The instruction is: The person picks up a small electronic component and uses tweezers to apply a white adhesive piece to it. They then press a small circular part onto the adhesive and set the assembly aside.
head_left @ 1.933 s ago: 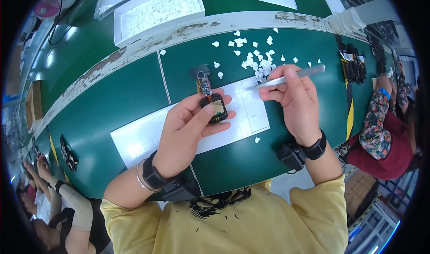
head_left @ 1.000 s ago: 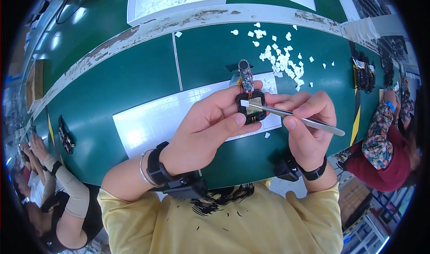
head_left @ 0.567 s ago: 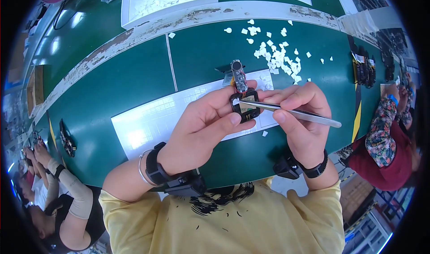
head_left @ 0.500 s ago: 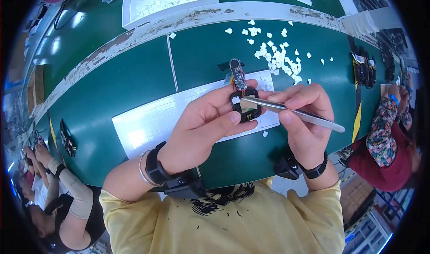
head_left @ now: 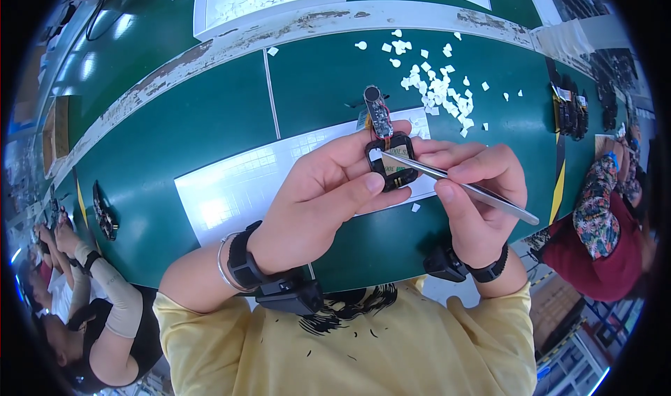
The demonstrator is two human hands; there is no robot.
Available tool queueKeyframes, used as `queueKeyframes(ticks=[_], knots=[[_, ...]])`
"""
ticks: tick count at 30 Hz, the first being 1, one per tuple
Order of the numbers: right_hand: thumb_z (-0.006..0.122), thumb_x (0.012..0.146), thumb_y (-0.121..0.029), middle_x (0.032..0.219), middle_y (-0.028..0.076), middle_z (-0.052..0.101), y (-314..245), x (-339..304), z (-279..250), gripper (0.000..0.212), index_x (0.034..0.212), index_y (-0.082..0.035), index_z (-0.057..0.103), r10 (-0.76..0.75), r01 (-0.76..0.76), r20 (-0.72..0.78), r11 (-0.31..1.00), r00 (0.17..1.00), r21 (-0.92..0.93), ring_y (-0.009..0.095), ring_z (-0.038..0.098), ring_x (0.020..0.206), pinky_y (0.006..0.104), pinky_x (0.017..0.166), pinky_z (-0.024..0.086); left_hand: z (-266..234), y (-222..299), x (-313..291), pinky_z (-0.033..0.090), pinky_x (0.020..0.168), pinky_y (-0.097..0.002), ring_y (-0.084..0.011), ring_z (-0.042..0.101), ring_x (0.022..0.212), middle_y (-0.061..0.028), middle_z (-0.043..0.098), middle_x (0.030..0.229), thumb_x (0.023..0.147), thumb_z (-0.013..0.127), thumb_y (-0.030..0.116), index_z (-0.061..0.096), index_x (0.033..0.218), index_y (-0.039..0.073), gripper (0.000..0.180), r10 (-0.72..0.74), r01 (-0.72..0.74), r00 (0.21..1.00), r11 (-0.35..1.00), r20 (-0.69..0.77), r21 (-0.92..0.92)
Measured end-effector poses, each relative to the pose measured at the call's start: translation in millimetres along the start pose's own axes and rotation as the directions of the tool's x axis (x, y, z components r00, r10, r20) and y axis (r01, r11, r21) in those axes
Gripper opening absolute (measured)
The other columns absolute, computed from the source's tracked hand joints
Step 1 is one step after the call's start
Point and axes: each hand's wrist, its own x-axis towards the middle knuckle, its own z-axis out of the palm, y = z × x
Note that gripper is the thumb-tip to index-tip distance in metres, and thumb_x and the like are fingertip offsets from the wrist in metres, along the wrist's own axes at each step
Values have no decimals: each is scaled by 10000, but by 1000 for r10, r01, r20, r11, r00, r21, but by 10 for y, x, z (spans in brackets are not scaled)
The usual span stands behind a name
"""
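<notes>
In my left hand (head_left: 318,197) is a small black device casing (head_left: 393,164), gripped between thumb and fingers. A narrow circuit board (head_left: 381,116) with a round black part at its top sticks up from the casing's far edge. A small white piece (head_left: 376,154) sits at the casing's upper left inside. My right hand (head_left: 486,193) pinches metal tweezers (head_left: 482,192), their tips reaching into the casing beside the white piece. Whether the tips touch it I cannot tell. Below both hands lies a white sheet (head_left: 231,197) on the green table.
Many small white pieces (head_left: 437,92) are scattered at the back right. A white box (head_left: 269,8) of similar pieces stands behind the table's worn ledge (head_left: 231,39). Black device parts lie at left (head_left: 105,211) and right (head_left: 572,113). Other people work at both sides.
The casing has shifted slightly right in my left hand. The tweezers now slope more steeply, their tips closer to the white piece, and my right hand sits a little lower.
</notes>
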Motion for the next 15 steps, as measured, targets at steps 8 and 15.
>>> queueKeyframes(ticks=[8, 15], knots=[[583, 758, 120, 965, 191, 607, 12, -9, -13, 185, 894, 23, 503, 38, -38, -3, 998, 999, -46, 312, 575, 1019, 399, 912, 439, -28, -23, 15, 413, 976, -368, -224, 437, 1204, -127, 397, 1323, 897, 428, 59, 267, 1350, -7, 485, -17, 17, 1000, 1000, -3, 10], [607, 729, 115, 969, 174, 611, -57, -18, 36, 209, 875, -8, 522, -41, 65, 87, 954, 995, -292, 326, 566, 1031, 412, 899, 445, -11, -18, -1, 413, 975, -367, -223, 454, 1187, -139, 413, 1307, 899, 417, 49, 260, 1346, -21, 480, 4, -5, 1000, 998, -24, -57]])
